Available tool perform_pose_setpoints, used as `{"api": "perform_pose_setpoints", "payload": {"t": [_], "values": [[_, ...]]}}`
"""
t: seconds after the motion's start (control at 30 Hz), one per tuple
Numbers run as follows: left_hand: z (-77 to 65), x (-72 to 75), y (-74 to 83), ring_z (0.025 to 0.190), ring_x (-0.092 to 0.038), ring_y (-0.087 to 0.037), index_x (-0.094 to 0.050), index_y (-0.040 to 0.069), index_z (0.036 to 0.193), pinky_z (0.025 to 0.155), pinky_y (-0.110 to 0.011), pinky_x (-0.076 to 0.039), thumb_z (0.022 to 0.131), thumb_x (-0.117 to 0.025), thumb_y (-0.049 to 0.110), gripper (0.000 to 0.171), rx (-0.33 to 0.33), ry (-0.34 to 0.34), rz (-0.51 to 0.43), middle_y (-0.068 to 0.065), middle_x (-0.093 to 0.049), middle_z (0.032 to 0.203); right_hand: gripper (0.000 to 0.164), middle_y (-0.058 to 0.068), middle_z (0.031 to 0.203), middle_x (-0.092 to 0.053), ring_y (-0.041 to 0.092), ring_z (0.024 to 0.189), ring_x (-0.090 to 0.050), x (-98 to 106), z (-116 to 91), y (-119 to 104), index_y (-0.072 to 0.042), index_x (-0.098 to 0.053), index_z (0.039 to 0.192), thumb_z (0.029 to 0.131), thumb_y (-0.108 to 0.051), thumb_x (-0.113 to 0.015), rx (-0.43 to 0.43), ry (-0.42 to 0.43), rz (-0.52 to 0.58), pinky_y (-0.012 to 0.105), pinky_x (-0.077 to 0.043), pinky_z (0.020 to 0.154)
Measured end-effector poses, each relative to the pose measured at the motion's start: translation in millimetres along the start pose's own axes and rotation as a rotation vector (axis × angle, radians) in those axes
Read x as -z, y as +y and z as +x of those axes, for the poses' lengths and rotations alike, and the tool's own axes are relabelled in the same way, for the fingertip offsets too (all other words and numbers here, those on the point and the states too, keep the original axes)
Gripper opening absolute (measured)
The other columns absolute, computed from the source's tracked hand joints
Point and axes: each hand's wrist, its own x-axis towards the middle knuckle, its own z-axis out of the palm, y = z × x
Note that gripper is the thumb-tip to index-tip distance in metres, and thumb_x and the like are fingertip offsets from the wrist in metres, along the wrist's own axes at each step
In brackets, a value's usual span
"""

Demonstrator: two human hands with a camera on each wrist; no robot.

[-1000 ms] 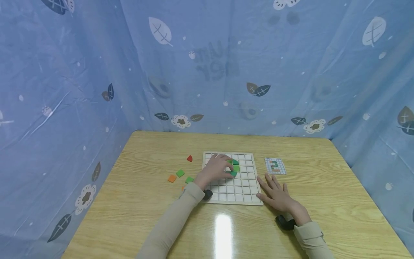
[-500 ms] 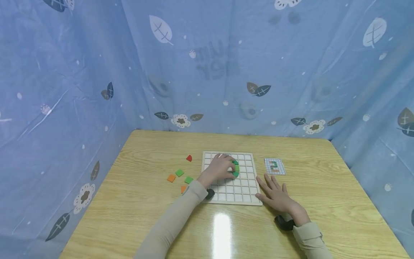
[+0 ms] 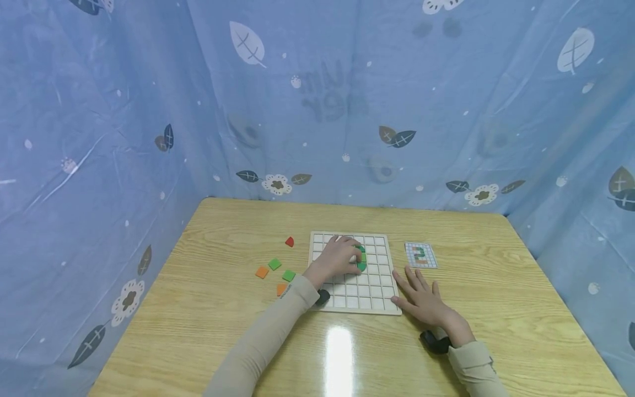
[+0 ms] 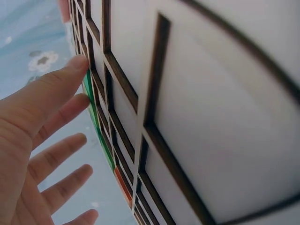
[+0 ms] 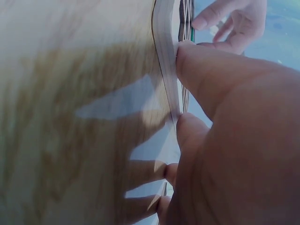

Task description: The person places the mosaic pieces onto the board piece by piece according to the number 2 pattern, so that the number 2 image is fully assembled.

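Note:
My left hand (image 3: 337, 259) reaches over the upper middle of a white grid board (image 3: 364, 303). In the left wrist view its thumb and index fingertips touch the board near a green tile (image 4: 88, 86), while the other fingers spread out fairly straight. Beside those fingertips in the head view lie a light green square tile (image 3: 364, 257) and dark green rounded tiles (image 3: 362, 267), partly hidden by the hand. An orange tile (image 4: 123, 185) sits farther along the grid. Fingers apart, my right hand (image 3: 424, 303) rests at the board's right edge, its thumb against the rim.
Left of the board lie a red quarter-round tile (image 3: 290, 241), green squares (image 3: 274, 264) and orange squares (image 3: 262, 272). A small pattern card (image 3: 421, 255) with a 2-shaped figure lies to the right. A blue printed curtain (image 3: 317, 99) surrounds the wooden table (image 3: 397, 358).
My left hand has shifted slightly right over the green tiles, covering more of them. The right hand stays in place at the board's edge.

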Motion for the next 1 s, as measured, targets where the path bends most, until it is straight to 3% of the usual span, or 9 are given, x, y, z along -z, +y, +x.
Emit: {"api": "perform_pose_setpoints", "payload": {"t": [0.8, 1.0], "values": [[-14.0, 0.0, -10.1, 0.130, -0.039, -0.021, -0.070, 0.029, 0.096, 0.110, -0.051, -0.026, 0.079, -0.069, 0.045, 0.023, 0.015, 0.064, -0.110, 0.003, -0.051, 0.135, 0.067, 0.025, 0.152, -0.008, 0.050, 0.137, 0.001, 6.1, 1.6, -3.1, -0.012, -0.022, 0.148, 0.094, -0.041, -0.049, 0.011, -0.011, -0.011, 0.075, 0.005, 0.097], [-21.1, 0.7, -18.4, 0.131, -0.038, -0.020, -0.069, 0.032, 0.098, 0.109, -0.050, -0.028, 0.081, -0.066, 0.048, 0.023, 0.022, 0.082, -0.065, 0.005, -0.050, 0.136, 0.067, 0.024, 0.153, -0.007, 0.049, 0.137, 0.001, 7.5, 0.5, -3.1, -0.013, -0.021, 0.148, 0.094, -0.044, -0.047, 0.001, -0.028, -0.020, 0.075, 0.004, 0.098]]}}
